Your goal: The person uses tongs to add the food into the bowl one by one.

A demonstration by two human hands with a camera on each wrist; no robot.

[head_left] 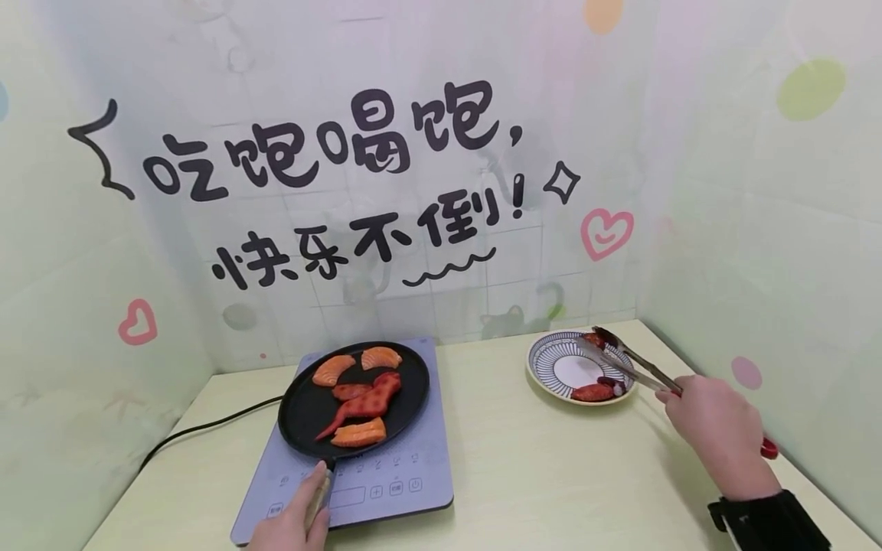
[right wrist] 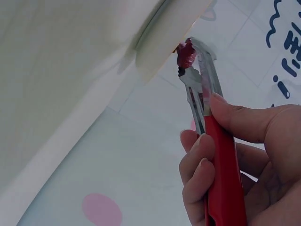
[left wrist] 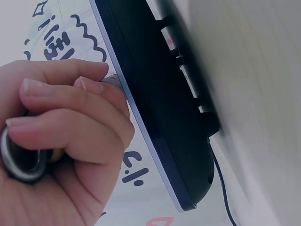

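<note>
My left hand [head_left: 292, 516] grips the handle of a black flat pan [head_left: 411, 390], its fingers curled round it in the left wrist view. In the pan lie orange salmon-like slices [head_left: 334, 370], an orange block [head_left: 358, 434] and a long red piece of meat [head_left: 372, 404]. My right hand [head_left: 717, 425] holds metal tongs with red handles [right wrist: 225, 174]. Between the tongs' tips is a small reddish-brown piece of food [right wrist: 186, 55], over the far edge of a blue-striped plate [head_left: 544, 371]. A browned piece [head_left: 591, 392] and a small dark piece [head_left: 612, 383] sit at the plate's near right.
Under the pan is a lavender induction cooker [head_left: 427, 459] with touch buttons along its front. Its black cord [head_left: 207, 422] runs off left across the pale table [head_left: 517, 467]. A printed wall covering [head_left: 441, 321] stands behind and on both sides.
</note>
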